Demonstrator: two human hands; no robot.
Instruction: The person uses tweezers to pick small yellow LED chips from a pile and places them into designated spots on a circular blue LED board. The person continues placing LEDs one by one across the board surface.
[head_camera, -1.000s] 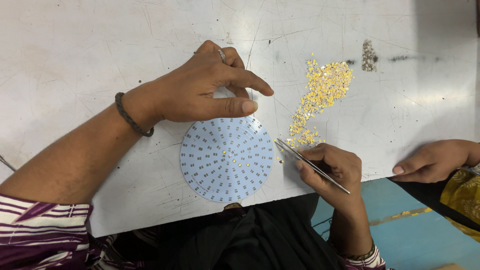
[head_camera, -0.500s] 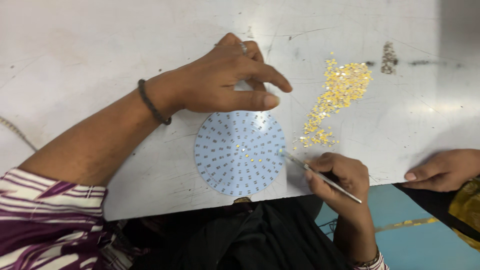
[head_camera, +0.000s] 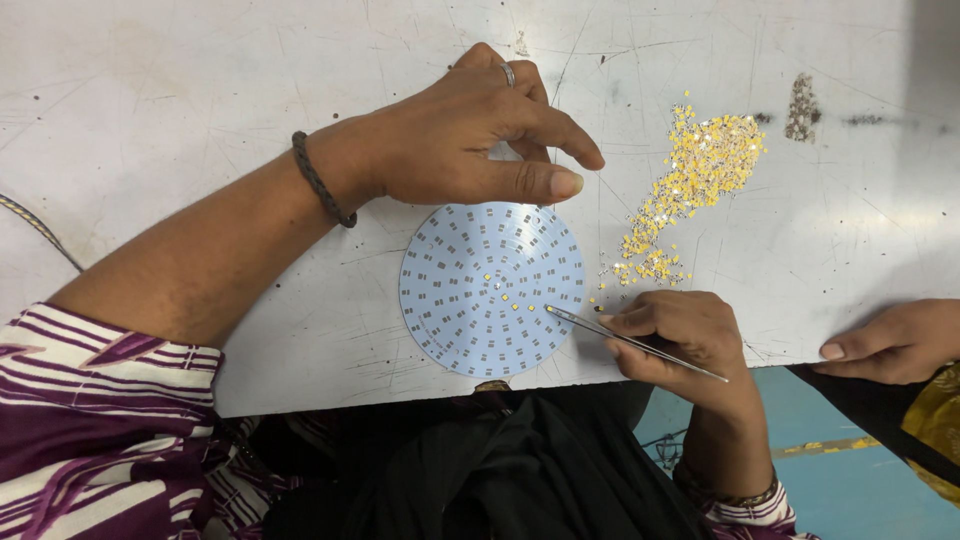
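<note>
Head view, looking straight down on a scuffed white table. Centre: a round pale-blue LED circuit board lying flat near the table's front edge, rings of small pads, a few tiny yellow chips already seated around its middle. Right hand, at approx 4 o'clock from the board, is pinched round thin metal tweezers; tips sit on the board's 3 o'clock sector w/ a yellow chip at the point. Left hand at 12 o'clock, thumb along the board's top rim, fingers curled onto the table, nothing gripped; ring on one finger, dark braided band at the wrist. Loose pile of yellow LED chips at 2 o'clock, trailing down toward the board. Another person's hand rests on the table edge, far 3 o'clock.

Handling, my read: chips look featherlight, skittery, easy to flick away, so tweezers by the sides, gentle pinch. Board looks thin, stiff, light, prob slides on the tabletop; steady it at the rim, off the pads.
</note>
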